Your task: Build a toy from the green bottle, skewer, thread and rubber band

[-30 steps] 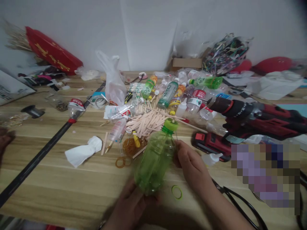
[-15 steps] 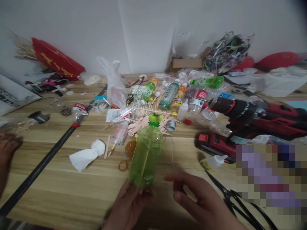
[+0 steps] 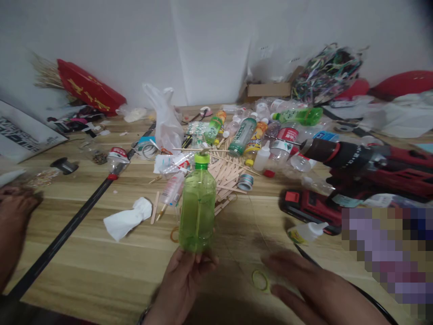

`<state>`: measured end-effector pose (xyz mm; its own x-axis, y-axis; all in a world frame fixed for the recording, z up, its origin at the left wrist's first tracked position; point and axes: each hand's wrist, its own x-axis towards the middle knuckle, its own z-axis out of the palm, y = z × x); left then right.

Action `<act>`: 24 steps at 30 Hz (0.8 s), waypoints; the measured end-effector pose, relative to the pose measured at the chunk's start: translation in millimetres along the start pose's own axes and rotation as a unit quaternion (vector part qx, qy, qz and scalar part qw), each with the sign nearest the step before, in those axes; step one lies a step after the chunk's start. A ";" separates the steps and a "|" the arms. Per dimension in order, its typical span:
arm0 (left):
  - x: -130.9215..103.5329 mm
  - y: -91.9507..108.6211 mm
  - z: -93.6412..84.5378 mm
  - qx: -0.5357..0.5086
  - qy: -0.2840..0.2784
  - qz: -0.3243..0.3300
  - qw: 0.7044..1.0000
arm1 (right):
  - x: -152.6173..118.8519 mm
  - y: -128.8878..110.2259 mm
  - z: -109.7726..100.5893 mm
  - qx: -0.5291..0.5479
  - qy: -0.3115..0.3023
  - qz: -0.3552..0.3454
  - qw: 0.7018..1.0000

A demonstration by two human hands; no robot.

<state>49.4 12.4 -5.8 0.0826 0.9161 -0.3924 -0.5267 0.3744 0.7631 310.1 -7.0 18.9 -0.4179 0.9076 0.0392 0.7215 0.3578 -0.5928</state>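
The translucent green plastic bottle with a lime-green cap is nearly upright at the clock's centre, pinched low at its base by the left hand at 6 o'clock. The right hand, at 4 o'clock, has its fingers spread and holds nothing visible, just beside a thin lime-green plastic ring on the pale wooden table. Because only 1 hand grips the base, a bump to the capped top could tip the bottle. A careless sweep of the right hand could knock the ring away or snag the fine pale strand at 3 o'clock, which looks too faint to trace with certainty. Compared with 0.5 s earlier, the bottle leans less and its cap sits further toward 9 o'clock; the right hand is farther from it, covering more of the black metal scissors, and the ring, unseen then, shows.
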 end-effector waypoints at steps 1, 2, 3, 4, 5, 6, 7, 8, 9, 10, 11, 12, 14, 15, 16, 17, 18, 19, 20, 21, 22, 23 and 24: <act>-0.6 -3.4 0.0 0.010 -0.005 -0.005 1.000 | 9.5 -8.9 -2.0 0.029 0.045 0.034 0.998; -1.5 -7.1 0.3 0.019 -0.008 -0.012 1.000 | 20.6 -18.0 -2.5 0.065 0.087 0.041 0.993; -2.5 -10.9 1.0 0.026 -0.012 -0.018 0.999 | 32.4 -26.5 -1.4 0.104 0.111 0.033 0.988; -3.5 -14.6 2.0 0.030 -0.015 -0.024 0.999 | 43.9 -33.6 0.8 0.137 0.133 0.018 0.981; -4.3 -17.9 3.0 0.034 -0.018 -0.027 0.999 | 54.3 -38.8 3.8 0.161 0.140 0.018 0.977; -5.0 -20.7 4.1 0.037 -0.025 -0.029 0.999 | 62.8 -42.1 7.1 0.184 0.139 0.016 0.973; -5.5 -22.8 5.1 0.037 -0.038 -0.031 0.998 | 68.9 -43.8 10.1 0.201 0.131 0.016 0.971; -5.6 -24.2 6.1 0.031 -0.050 -0.033 0.998 | 72.5 -44.0 12.7 0.213 0.121 0.014 0.969; -5.5 -24.7 7.0 0.020 -0.060 -0.039 0.997 | 73.6 -43.3 14.8 0.223 0.109 0.007 0.969; -5.1 -24.5 8.0 0.005 -0.065 -0.046 0.997 | 72.5 -42.0 16.3 0.230 0.094 -0.003 0.969; -4.5 -23.8 8.9 -0.014 -0.067 -0.052 0.996 | 69.6 -40.4 17.4 0.235 0.075 -0.017 0.969; -3.8 -22.5 9.9 -0.031 -0.063 -0.056 0.996 | 65.3 -38.6 18.1 0.236 0.051 -0.036 0.970; -2.3 -19.4 12.1 -0.048 -0.054 -0.061 0.995 | 54.3 -35.7 18.4 0.216 -0.014 -0.074 0.973; -1.6 -17.8 13.0 -0.048 -0.053 -0.063 0.995 | 48.4 -34.8 18.0 0.191 -0.049 -0.083 0.977; -0.9 -16.6 13.9 -0.046 -0.055 -0.064 0.995 | 42.8 -34.4 17.1 0.158 -0.080 -0.087 0.980; -0.3 -15.7 14.6 -0.044 -0.057 -0.065 0.995 | 37.8 -34.5 15.7 0.122 -0.104 -0.085 0.983; 0.1 -15.3 15.1 -0.041 -0.059 -0.065 0.995 | 33.6 -35.1 13.9 0.089 -0.122 -0.080 0.985; 0.4 -15.4 15.4 -0.040 -0.059 -0.064 0.995 | 30.5 -36.0 12.1 0.063 -0.133 -0.076 0.986; 0.6 -15.9 15.4 -0.039 -0.060 -0.061 0.996 | 28.5 -36.9 10.5 0.044 -0.138 -0.074 0.987; 0.5 -16.7 15.2 -0.039 -0.061 -0.061 0.996 | 27.7 -37.8 9.3 0.032 -0.142 -0.076 0.986; 0.3 -17.7 14.8 -0.040 -0.062 -0.062 0.995 | 27.8 -38.3 8.8 0.026 -0.143 -0.080 0.986; -0.2 -18.8 14.2 -0.044 -0.062 -0.066 0.995 | 28.6 -38.4 9.1 0.022 -0.142 -0.083 0.986; -0.8 -19.7 13.5 -0.051 -0.063 -0.072 0.994 | 29.9 -38.0 10.1 0.019 -0.142 -0.087 0.986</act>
<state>71.1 6.2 -13.6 0.2649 0.8670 -0.4222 -0.5838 0.4926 0.6453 264.6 4.3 34.4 -0.6747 0.7336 -0.0812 0.6072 0.4891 -0.6262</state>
